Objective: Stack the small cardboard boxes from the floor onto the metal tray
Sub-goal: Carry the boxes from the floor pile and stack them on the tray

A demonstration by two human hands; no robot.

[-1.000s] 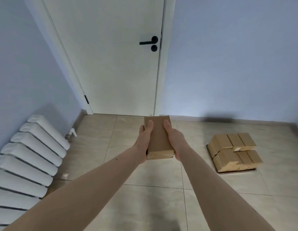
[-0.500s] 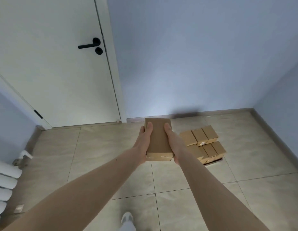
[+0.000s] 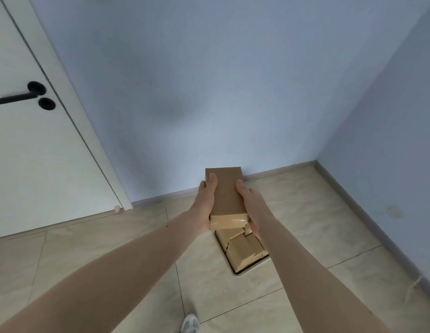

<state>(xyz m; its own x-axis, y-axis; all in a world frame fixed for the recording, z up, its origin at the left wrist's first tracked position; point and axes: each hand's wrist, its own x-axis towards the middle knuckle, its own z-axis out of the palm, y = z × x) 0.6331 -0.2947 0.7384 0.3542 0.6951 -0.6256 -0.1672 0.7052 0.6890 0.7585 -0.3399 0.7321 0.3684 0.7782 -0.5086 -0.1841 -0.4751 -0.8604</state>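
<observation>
While several boxes point(image 3: 242, 248) are already stacked on the metal tray point(image 3: 240, 272), one cardboard box point(image 3: 224, 193) is gripped between left hand point(image 3: 205, 203) and right hand point(image 3: 251, 205), at 12 o'clock, unplaced.

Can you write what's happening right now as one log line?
carry | both hands grip cardboard box | above stacked boxes on metal tray | not placed

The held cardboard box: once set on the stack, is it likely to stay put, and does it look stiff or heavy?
The cardboard box looks stiff: its edges stay straight between the left hand and right hand. Probably light, carried at arm's length. Its flat faces suit stacking, though the boxes on the tray look uneven, so it might tilt.
</observation>
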